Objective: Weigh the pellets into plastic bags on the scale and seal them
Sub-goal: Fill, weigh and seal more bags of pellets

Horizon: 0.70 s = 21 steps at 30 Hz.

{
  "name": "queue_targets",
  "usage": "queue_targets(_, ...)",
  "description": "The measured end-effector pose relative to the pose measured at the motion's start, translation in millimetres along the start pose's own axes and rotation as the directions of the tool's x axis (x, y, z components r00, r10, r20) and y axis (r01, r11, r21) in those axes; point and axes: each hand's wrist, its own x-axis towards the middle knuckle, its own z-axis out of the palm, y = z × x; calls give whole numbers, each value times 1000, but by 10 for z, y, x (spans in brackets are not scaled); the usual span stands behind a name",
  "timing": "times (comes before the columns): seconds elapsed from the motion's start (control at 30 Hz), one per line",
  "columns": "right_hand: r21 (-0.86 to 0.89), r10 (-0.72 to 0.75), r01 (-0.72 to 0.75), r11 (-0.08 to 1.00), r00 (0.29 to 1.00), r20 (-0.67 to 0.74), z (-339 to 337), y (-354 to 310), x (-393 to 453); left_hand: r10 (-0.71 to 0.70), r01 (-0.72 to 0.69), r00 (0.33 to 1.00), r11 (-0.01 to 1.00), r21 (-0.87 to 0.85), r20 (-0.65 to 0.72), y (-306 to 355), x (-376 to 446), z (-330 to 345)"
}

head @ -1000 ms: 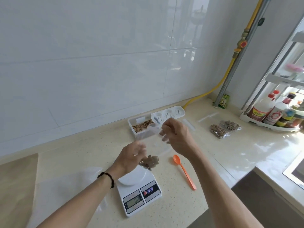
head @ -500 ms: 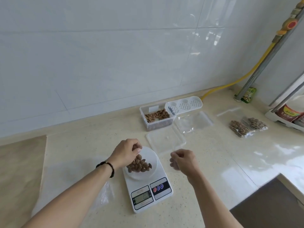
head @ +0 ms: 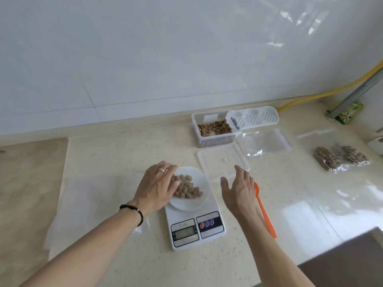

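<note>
**Pellets on the scale, both hands close**

Left hand [head: 158, 186] lies flat, fingers straight, touching the bagged pellets [head: 187, 188] heaped on the scale [head: 194, 222] just to its right. Right hand [head: 241, 188] hovers spread and relaxed, pellets to its left, orange spoon [head: 265, 212] beside it.

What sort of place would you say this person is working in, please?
Most likely a home kitchen: a speckled stone countertop under a white tiled wall, a yellow gas hose running along the corner, and a digital kitchen scale.
</note>
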Motion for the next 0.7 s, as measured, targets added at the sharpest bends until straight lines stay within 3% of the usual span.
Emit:
queue_targets(0.1, -135, -184, 186, 973, 983, 24, 40, -103, -102, 4, -14, 996, 994, 104, 93, -111, -267, 59)
queue_targets(0.27, -268, -328, 344, 900, 939, 104, 125, -221, -234, 20, -46, 988, 985, 169, 156, -188, -591, 95)
queue_targets(0.7, -344, -332, 358, 868, 934, 134, 46, -281, -353, 34, -74, 980, 977, 198, 197, -193, -695, 125)
